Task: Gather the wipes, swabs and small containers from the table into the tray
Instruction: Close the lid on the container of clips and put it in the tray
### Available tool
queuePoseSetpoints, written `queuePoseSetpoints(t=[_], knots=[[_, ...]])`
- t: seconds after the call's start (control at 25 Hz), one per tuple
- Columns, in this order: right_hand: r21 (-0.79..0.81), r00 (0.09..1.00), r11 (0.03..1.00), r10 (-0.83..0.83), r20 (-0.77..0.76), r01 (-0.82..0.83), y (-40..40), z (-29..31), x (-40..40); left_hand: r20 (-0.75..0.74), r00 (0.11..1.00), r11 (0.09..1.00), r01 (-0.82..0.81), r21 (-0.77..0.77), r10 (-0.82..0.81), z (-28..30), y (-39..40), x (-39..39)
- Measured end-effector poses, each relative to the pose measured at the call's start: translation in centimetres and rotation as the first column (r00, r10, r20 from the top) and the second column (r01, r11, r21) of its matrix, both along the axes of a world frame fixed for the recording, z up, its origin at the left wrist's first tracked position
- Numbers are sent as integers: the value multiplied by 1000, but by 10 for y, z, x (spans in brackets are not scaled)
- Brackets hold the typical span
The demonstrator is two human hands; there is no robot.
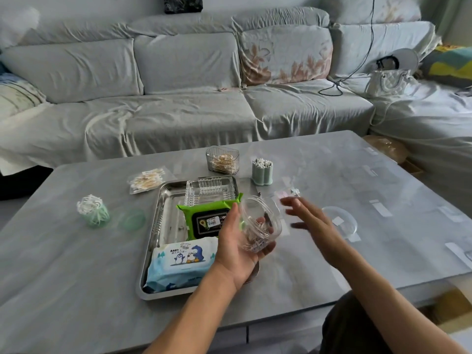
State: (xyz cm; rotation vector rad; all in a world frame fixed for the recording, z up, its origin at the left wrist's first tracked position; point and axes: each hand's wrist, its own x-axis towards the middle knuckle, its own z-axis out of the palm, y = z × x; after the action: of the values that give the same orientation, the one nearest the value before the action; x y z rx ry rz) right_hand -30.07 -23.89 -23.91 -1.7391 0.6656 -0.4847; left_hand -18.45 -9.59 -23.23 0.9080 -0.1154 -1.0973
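Forearms enter from the lower edge of the frame, and the left hand [237, 249] cups a clear round jar [260, 223] from below, tilted over the right rim of the steel tray [153, 226], probably to carry it in. Small pale pieces lie inside the jar, too blurred to identify. The right hand [310, 221] hovers just right of the jar, fingers spread and holding nothing, smeared by motion; a clear round lid [341, 221] lies beyond it on the table [63, 264], perhaps the jar's own. In the tray sit a blue wipes pack [178, 267], partly hidden by the left wrist, a green wipes pack [207, 218] and a clear ribbed box [209, 191]. Left of centre on the table are a green swab cup [93, 212], a green lid [134, 219] and a swab packet [146, 180]. Farther up stand a clear swab holder [222, 159] and a pale green swab stand [262, 172], all yet to be gathered.
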Motion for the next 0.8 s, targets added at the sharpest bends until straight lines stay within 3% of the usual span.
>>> queuePoseSetpoints(t=[0.04, 0.08, 0.16, 0.28, 0.44, 0.68, 0.8], knots=[[-154, 969, 971, -204, -138, 183, -20, -11, -3, -21, 1000, 1000, -23, -4, 23, -1, 2, 4], [-337, 861, 904, -376, -341, 261, -39, -23, -8, -34, 999, 1000, -29, -1, 29, -1, 4, 7], [-505, 602, 842, -505, -619, 188, -61, -42, -17, -38, 999, 1000, -11, 13, 12, -2, 6, 12], [-535, 478, 824, -552, -683, 186, -73, -55, -21, -31, 999, 999, 41, -9, -41, -4, 9, 13], [-513, 456, 789, -614, -645, 338, -78, -52, -28, -52, 996, 995, 68, -74, -72, -3, 14, 19], [-479, 628, 856, -484, -609, 195, -53, -47, -15, -60, 997, 995, 46, -92, -52, -5, 18, 18], [-482, 655, 870, -426, -624, 107, -40, -45, -5, -64, 997, 995, 29, -95, -35, -3, 22, 17]])
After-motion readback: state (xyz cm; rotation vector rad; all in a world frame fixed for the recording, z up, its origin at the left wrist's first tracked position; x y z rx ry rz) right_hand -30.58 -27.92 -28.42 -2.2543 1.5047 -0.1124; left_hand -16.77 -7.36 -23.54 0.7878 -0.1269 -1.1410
